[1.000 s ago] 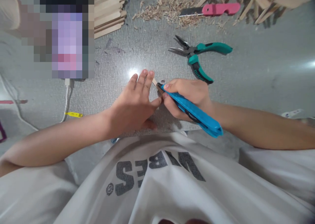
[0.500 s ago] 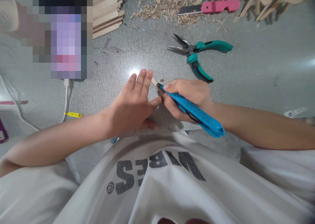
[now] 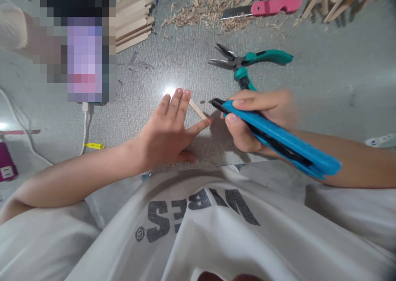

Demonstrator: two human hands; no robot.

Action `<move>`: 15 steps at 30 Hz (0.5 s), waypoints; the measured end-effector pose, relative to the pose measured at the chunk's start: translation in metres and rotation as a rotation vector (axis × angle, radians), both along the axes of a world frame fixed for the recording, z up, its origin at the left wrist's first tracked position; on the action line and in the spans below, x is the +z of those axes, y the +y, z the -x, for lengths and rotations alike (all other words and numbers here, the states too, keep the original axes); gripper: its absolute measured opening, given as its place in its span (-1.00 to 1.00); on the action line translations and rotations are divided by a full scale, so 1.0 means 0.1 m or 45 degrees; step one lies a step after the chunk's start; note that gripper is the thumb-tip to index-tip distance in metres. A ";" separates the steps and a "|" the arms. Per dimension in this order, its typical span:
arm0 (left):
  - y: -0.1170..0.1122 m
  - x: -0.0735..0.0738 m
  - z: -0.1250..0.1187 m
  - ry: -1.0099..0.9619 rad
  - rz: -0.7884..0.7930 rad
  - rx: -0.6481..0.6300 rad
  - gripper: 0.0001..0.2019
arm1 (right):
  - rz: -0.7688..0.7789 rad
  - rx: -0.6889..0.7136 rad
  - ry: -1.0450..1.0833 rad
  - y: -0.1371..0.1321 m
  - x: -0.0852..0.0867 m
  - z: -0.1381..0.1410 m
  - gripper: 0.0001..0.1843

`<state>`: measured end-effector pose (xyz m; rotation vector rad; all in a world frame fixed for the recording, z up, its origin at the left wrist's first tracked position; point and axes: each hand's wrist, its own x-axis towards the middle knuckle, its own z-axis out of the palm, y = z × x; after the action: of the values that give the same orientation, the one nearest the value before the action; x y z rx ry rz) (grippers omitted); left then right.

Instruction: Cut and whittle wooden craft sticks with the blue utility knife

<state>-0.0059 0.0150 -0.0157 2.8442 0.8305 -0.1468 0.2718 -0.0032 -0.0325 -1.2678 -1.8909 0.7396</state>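
My left hand [image 3: 171, 128] lies palm down on the table, fingers spread. Its fingertips touch the two ends of a thin, pale wooden stick [image 3: 197, 108], pinning it against the surface. My right hand [image 3: 260, 116] is closed round a blue utility knife [image 3: 287, 143]. The dark tip of the knife points left, just right of the stick and apart from it. Part of the right hand is blurred. Behind it lie pliers [image 3: 239, 62] with teal handles, jaws apart, one handle partly hidden by the hand.
Wood shavings [image 3: 207, 5] and a pink-handled knife [image 3: 275, 6] lie at the back. Wooden craft sticks [image 3: 133, 19] are stacked at the back left; more wood pieces [image 3: 334, 1] are at the back right. A white cable [image 3: 85, 126] with a yellow tag runs past my left forearm.
My right hand has drawn the utility knife back to the right, away from the stick, uncovering more of it. My left hand has stayed almost in place, its thumb-side finger stretched further right.
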 end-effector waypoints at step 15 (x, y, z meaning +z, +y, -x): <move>0.08 -0.19 0.16 -0.385 -0.488 0.023 -0.56 | -0.240 -0.098 0.386 0.29 -0.24 0.05 -0.80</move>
<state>-0.0216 0.0233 -0.0350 3.0864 0.8967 0.4846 0.2672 0.0263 -0.0562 -1.0402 -1.6161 0.6555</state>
